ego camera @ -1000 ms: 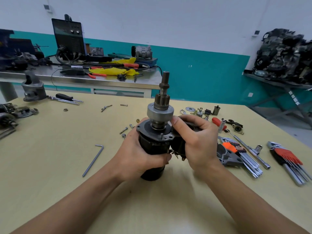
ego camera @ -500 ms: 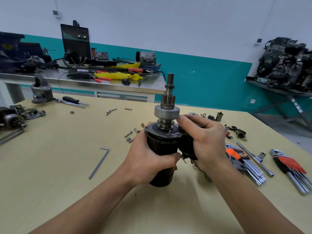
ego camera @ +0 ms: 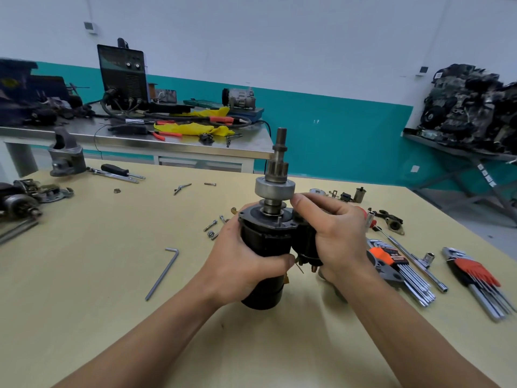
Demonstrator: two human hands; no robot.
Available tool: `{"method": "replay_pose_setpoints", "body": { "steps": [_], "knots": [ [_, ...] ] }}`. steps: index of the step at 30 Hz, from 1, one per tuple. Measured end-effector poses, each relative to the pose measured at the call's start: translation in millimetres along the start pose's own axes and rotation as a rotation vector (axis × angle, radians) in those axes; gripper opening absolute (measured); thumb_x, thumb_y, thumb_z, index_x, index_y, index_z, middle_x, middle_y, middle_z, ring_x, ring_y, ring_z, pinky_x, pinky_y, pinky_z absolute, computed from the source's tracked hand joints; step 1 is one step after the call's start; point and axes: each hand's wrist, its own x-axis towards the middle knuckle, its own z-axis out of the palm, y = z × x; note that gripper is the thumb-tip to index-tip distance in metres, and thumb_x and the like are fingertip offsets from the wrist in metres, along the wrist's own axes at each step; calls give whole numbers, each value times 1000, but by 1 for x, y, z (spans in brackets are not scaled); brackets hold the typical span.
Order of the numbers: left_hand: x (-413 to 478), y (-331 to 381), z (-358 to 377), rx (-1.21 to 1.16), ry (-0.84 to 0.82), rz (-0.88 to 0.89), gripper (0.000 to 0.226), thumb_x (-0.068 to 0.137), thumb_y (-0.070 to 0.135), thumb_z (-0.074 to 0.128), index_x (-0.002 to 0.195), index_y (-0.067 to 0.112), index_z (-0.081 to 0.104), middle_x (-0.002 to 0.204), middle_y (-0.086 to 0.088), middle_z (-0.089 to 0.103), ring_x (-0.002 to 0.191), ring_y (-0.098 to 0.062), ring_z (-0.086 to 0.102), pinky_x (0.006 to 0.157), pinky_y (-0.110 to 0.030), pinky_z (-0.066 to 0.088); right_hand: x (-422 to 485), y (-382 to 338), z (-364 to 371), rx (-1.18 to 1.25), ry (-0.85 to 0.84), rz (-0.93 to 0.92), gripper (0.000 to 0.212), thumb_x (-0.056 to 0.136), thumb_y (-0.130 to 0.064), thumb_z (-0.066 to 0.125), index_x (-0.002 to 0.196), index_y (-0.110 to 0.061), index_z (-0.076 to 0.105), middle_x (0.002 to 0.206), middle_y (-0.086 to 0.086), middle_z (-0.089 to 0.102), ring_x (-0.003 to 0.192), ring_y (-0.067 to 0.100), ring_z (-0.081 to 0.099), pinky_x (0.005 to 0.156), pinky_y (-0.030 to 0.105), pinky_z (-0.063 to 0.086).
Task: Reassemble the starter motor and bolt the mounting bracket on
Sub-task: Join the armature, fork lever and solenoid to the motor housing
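A black starter motor (ego camera: 263,245) stands upright on the wooden table (ego camera: 84,275), its steel pinion shaft (ego camera: 275,175) pointing up. My left hand (ego camera: 240,264) grips the black body from the left. My right hand (ego camera: 333,233) wraps round the smaller black solenoid (ego camera: 306,243) on the motor's right side, with the thumb up by the grey drive collar. A grey cast housing (ego camera: 67,155) sits at the table's far left. Loose bolts (ego camera: 211,226) lie just left of the motor.
A bent hex key (ego camera: 162,273) lies left of the motor. Two hex key sets (ego camera: 400,264) (ego camera: 478,278) and a socket extension bar (ego camera: 411,259) lie to the right, small parts (ego camera: 349,194) behind. Another starter (ego camera: 19,200) is at the left edge. A steel bench (ego camera: 140,135) stands beyond.
Both hands keep their hold on the motor and solenoid. My right thumb has crept up closer to the grey collar; the view has shifted slightly.
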Motion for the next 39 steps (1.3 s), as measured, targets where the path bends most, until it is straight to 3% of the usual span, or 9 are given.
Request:
{"method": "replay_pose_setpoints", "body": {
  "steps": [2, 7, 14, 18, 23, 25, 28, 35, 39],
  "knots": [
    [1, -1, 0, -11, -14, -15, 57, 63, 4, 80, 116, 12, 60, 89, 0, 73, 84, -18, 72, 74, -27, 59, -1, -1, -1, -2, 10, -12, 26, 67, -40, 82, 86, -23, 81, 83, 0, 78, 79, 18, 76, 67, 30, 58],
    [1, -4, -2, -14, -19, -27, 50, 65, 6, 81, 111, 17, 64, 91, -3, 74, 87, -23, 73, 79, -37, 61, -7, 2, -1, -43, 37, -137, 32, 66, -48, 79, 87, -24, 79, 82, 0, 78, 80, 20, 76, 71, 36, 62],
    [1, -4, -1, 4, 21, -8, 56, 63, 0, 81, 111, 19, 60, 83, 3, 73, 72, -15, 73, 64, -24, 58, 1, 3, 3, 40, 26, -14, 34, 60, -49, 81, 84, -25, 82, 81, 1, 78, 77, 18, 76, 64, 25, 57],
    [3, -8, 1, 34, 73, 12, 57, 62, 1, 81, 111, 22, 59, 87, 5, 73, 75, -14, 72, 66, -25, 59, 1, 5, 6, 15, 46, -15, 30, 63, -47, 80, 83, -26, 82, 81, -2, 78, 76, 15, 76, 64, 24, 57],
    [3, -11, -1, 17, 87, 2, 53, 61, 5, 81, 108, 18, 62, 88, -3, 74, 77, -21, 73, 66, -27, 59, -2, 8, 7, -46, 55, -72, 45, 63, -53, 76, 93, -20, 80, 83, -3, 78, 81, 15, 76, 72, 34, 62],
    [2, -10, -4, -5, 20, 12, 45, 65, -1, 79, 104, 17, 64, 84, -10, 73, 72, -29, 73, 63, -33, 61, -3, 8, 4, -34, 6, -80, 31, 67, -49, 77, 88, -26, 81, 83, -2, 78, 81, 16, 76, 71, 32, 61],
    [2, -10, -7, 16, -17, 28, 43, 68, -2, 78, 104, 16, 65, 85, -7, 73, 75, -27, 72, 66, -37, 61, -4, 10, 3, -45, -52, -94, 7, 76, -36, 76, 80, -36, 81, 82, -3, 78, 81, 16, 75, 70, 28, 59],
    [1, -10, -13, 62, -27, 40, 41, 68, 0, 79, 104, 17, 66, 88, -1, 73, 79, -16, 72, 69, -24, 56, -8, 14, 2, -110, -121, -124, 8, 85, -21, 72, 85, -24, 79, 83, 0, 78, 83, 17, 75, 69, 29, 60],
    [1, -10, -14, 52, 8, 20, 39, 66, 1, 79, 98, 19, 68, 86, -3, 74, 77, -15, 70, 67, -23, 55, -9, 16, 7, -161, -104, -155, 8, 82, -28, 70, 82, -26, 78, 80, -6, 77, 81, 13, 74, 67, 25, 59]
  ]
}}
